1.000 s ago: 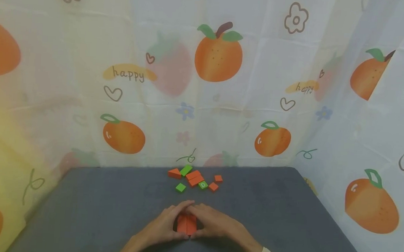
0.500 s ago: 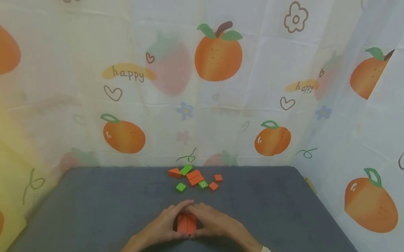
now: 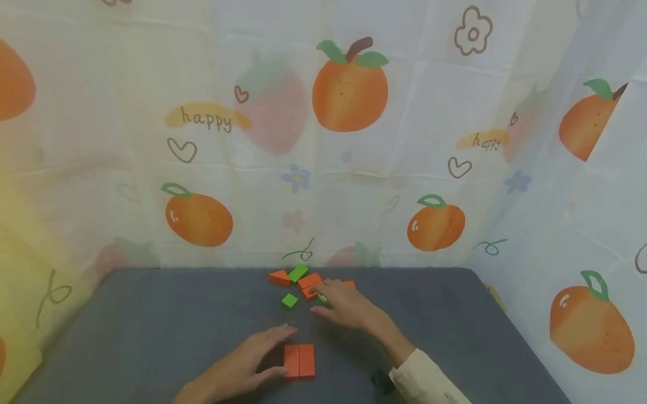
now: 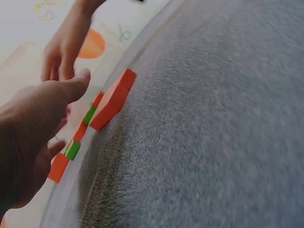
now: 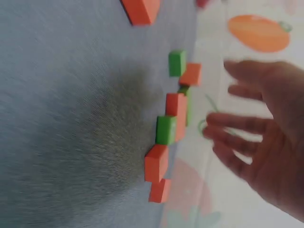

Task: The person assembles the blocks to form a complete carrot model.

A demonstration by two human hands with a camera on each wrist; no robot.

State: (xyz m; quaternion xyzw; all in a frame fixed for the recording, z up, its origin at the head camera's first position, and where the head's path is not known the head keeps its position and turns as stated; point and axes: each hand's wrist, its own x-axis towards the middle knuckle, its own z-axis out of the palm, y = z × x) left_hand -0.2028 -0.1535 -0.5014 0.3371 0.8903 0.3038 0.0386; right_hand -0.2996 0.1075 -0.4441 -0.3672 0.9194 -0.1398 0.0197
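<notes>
Two orange rectangular blocks point(image 3: 300, 361) lie side by side on the dark table near the front. My left hand point(image 3: 243, 362) is just left of them with fingers extended and thumb at the near left corner; it grips nothing. Farther off, my right hand point(image 3: 345, 305) reaches over the loose blocks at the back, its fingers spread and holding nothing in the right wrist view. It partly hides several of them in the head view. Below its fingers stand a green cube point(image 5: 166, 130) and an orange cube point(image 5: 156, 163).
An orange wedge block point(image 3: 280, 278), a green rectangular block point(image 3: 298, 274) and a small green block point(image 3: 289, 301) lie at the back. A black object point(image 3: 382, 381) is beside the right sleeve. A fruit-print curtain point(image 3: 347, 166) hangs behind and around the table.
Both hands were cupped around the two orange blocks. The right hand has moved away, forward over the back blocks. The left hand has drawn slightly left; the pair stays in place.
</notes>
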